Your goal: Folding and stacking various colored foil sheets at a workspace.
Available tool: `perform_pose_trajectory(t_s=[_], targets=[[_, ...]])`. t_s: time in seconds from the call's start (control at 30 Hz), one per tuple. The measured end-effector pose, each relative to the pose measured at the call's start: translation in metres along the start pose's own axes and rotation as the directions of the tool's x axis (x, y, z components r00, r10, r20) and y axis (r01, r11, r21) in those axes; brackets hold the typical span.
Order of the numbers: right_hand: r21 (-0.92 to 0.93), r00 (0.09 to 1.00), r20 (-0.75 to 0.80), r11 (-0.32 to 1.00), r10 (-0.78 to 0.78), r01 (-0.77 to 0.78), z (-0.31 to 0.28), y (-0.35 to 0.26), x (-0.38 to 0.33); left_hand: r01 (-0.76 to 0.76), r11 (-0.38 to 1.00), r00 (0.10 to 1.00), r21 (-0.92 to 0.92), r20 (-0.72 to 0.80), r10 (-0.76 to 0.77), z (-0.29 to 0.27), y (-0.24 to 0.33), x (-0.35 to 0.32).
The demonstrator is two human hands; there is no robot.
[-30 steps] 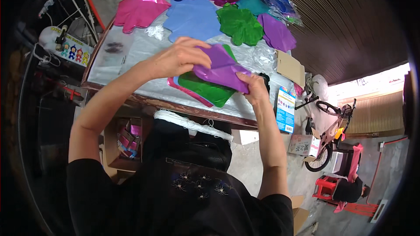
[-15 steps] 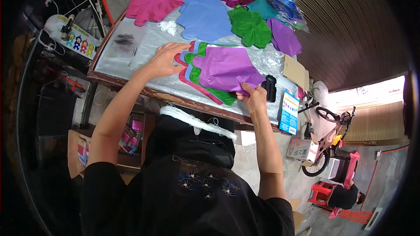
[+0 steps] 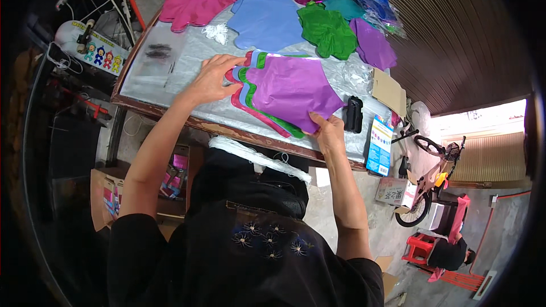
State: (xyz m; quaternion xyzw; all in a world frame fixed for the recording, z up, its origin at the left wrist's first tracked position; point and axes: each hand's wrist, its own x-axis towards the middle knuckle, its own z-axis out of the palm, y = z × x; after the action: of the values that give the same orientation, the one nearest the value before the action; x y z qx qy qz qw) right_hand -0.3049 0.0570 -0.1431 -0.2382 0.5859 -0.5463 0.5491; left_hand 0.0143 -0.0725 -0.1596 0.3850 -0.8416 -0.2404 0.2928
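Note:
On the table's near side lies a stack of flat, scalloped foil pieces, a purple foil sheet (image 3: 293,88) on top. Under it, green foil (image 3: 284,125), light blue foil (image 3: 245,94) and dark pink foil (image 3: 261,118) show as staggered edges at the left and near sides. My left hand (image 3: 215,79) rests at the stack's left edge, thumb and fingers apart around the scallops. My right hand (image 3: 328,131) pinches the purple sheet's near right corner, thumb on top and fingertips hidden beneath.
Loose foil pieces in pink (image 3: 196,4), light blue (image 3: 266,23), green (image 3: 327,31) and purple (image 3: 372,45) lie farther back. Right of the stack are a black case (image 3: 353,115) and a blue card pack (image 3: 379,145). White string (image 3: 216,33) lies behind; another person (image 3: 452,253) sits far right.
The purple sheet now lies flatter and a little farther left over the stack, covering more green. My right hand still pinches its corner; my left hand stays at the left edge.

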Motion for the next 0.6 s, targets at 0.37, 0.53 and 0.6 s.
perform_pose_trajectory(t_s=[0.37, 0.53, 0.6], targets=[[-0.934, 0.918, 0.171, 0.238, -0.357, 0.267, -0.028, -0.048, -0.033, 0.006, 1.000, 1.000, 0.016, -0.009, -0.006, -0.002, 0.000, -0.003], [-0.852, 0.806, 0.449, 0.086, -0.386, 0.516, -0.034, -0.037, 0.004, 0.000, 1.000, 0.999, -0.006, -0.043, 0.000, -0.001, 0.002, -0.002], [-0.854, 0.845, 0.439, 0.150, -0.305, 0.498, -0.036, -0.035, 0.013, -0.010, 1.000, 0.998, -0.005, -0.064, 0.009, -0.001, 0.003, -0.002]])
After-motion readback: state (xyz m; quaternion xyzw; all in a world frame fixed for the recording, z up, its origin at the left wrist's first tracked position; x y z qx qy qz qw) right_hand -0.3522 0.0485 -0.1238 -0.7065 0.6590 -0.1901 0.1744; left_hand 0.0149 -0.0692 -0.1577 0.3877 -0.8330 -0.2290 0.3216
